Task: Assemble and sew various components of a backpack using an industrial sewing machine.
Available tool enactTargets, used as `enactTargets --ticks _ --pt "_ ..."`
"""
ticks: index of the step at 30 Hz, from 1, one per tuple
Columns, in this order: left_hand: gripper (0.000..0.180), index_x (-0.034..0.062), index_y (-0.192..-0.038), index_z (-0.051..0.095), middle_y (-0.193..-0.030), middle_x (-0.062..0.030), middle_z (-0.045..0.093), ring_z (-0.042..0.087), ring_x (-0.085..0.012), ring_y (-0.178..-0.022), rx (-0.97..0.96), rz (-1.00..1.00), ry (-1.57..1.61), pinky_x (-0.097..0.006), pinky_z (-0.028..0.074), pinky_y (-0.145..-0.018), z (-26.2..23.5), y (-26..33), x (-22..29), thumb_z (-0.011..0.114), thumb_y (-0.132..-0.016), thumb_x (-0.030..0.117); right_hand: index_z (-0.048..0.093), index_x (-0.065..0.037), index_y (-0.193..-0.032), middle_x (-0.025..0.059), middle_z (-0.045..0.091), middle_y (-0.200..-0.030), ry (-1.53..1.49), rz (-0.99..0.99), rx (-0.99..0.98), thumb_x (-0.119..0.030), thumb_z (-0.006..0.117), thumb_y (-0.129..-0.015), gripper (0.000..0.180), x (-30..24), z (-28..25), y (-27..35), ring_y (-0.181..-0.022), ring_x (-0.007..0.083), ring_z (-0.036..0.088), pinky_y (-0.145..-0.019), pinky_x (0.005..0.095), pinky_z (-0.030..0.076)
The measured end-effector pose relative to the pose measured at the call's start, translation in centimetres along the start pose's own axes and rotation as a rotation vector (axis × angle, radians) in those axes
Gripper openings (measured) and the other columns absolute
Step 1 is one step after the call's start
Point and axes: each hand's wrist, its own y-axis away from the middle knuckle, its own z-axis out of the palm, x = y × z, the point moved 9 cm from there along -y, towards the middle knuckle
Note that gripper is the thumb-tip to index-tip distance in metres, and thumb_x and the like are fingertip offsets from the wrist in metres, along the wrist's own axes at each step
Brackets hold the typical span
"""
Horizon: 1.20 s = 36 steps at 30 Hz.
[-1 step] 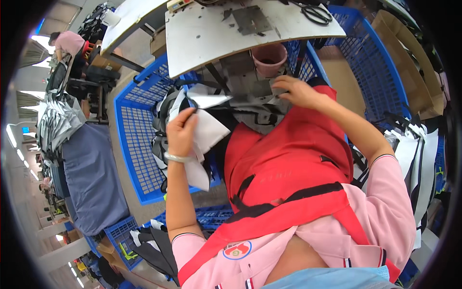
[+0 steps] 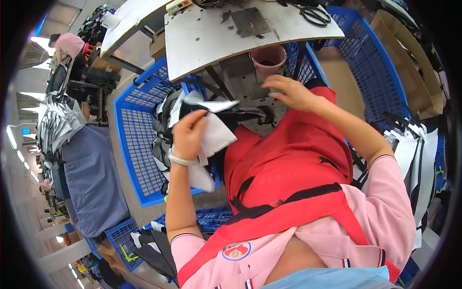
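My left hand, with a pale bangle at its wrist, is closed on white and black fabric pieces. The white pieces hang beside and below its fingers, and a dark strip trails off to the right, blurred by motion. To the right, over the red apron on my lap, my right hand has its fingers stretched leftward and apart from the thumb, with nothing seen between them. Under my left hand, a blue plastic crate holds a heap of similar black, grey and white pieces.
A white worktable ahead carries black scissors and a dark metal plate. Beneath stands a pink bin. Another blue crate and a cardboard box are at right. A person works far left.
My left hand has shifted slightly right with the fabric pieces. My right hand has come a little left, nearer to them, and its fingers have straightened somewhat.
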Motion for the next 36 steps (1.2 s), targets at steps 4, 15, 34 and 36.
enactTargets --ticks 4,15,34,36 --pt "0.023 0.0005 -0.1 0.066 -0.082 -0.0122 0.064 0.063 -0.0282 -0.075 -0.248 0.439 -0.373 -0.033 0.05 -0.068 6.4 2.3 11.5 0.057 -0.079 -0.001 0.062 -0.008 -0.111 0.0119 0.061 -0.111 -0.242 -0.366 0.014 -0.017 0.063 -0.086 0.026 -14.4 -5.3 -4.3 -0.107 0.0303 0.057 -0.092 0.0393 0.045" --pt "0.019 -0.003 -0.096 0.067 -0.075 -0.0073 0.064 0.059 -0.0125 -0.062 -0.259 0.457 0.034 -0.025 0.047 -0.055 1.4 -2.2 25.5 0.064 -0.079 0.004 0.064 -0.004 -0.087 0.0092 0.058 -0.076 -0.18 -0.239 -0.028 -0.024 0.072 -0.076 0.024 -17.2 -16.6 -4.0 -0.071 0.0258 0.058 -0.063 0.0349 0.044" --pt "0.024 -0.0033 -0.099 0.069 -0.083 -0.0019 0.066 0.056 -0.0063 -0.072 -0.241 0.109 0.255 -0.019 0.045 -0.066 6.9 -21.8 13.9 0.07 -0.082 0.014 0.066 0.0 -0.098 0.0058 0.062 -0.073 -0.086 0.289 -0.058 -0.035 0.069 -0.08 0.039 -0.1 -17.2 -12.7 -0.072 0.0123 0.054 -0.069 0.0288 0.044" --pt "0.025 -0.0031 -0.1 0.069 -0.083 -0.0024 0.066 0.056 -0.0066 -0.072 -0.252 0.085 0.248 -0.019 0.044 -0.066 7.2 -22.9 13.5 0.07 -0.082 0.014 0.067 0.0 -0.099 0.0058 0.062 -0.075 -0.146 0.294 -0.006 -0.034 0.069 -0.079 0.04 1.1 -17.2 -13.4 -0.073 0.0132 0.055 -0.07 0.029 0.044"
